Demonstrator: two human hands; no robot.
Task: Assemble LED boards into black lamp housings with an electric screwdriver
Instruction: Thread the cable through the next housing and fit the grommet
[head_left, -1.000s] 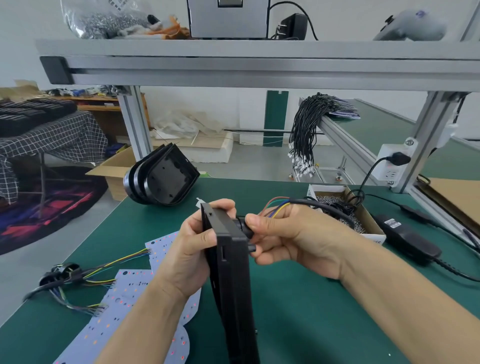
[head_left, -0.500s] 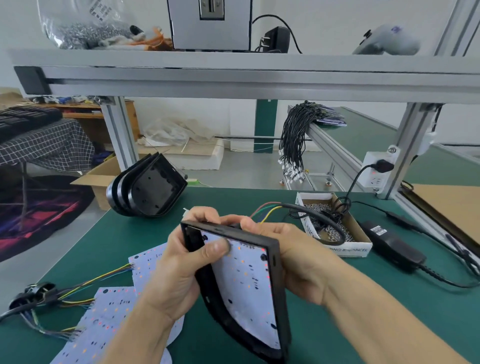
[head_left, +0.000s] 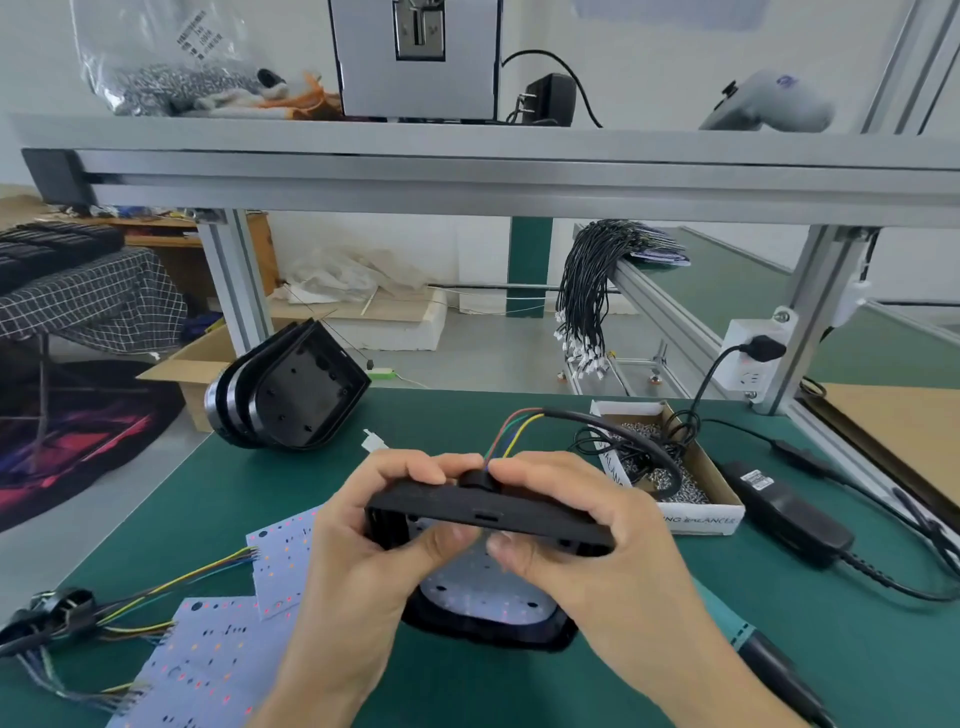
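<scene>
housing (head_left: 488, 512) tipped flat since earlier, top edge toward camera | left hand (head_left: 363, 561), right hand (head_left: 582, 551) both grip it | board (head_left: 485, 587) inside

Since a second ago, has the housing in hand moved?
Yes. The housing, then edge-on upright, now lies tipped flat across both hands, open face down toward the mat.

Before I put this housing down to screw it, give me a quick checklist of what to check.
1. Housing held by both hands, left hand and right hand: ok.
2. LED board inside the housing: ok; fully seated: cannot tell.
3. Cable comes out at the housing's far side, with coloured wires showing: ok.
4. Screws in the box beside the right hand: ok.
5. Screwdriver lies on the mat under the right forearm; not yet in hand: not ok.
</scene>
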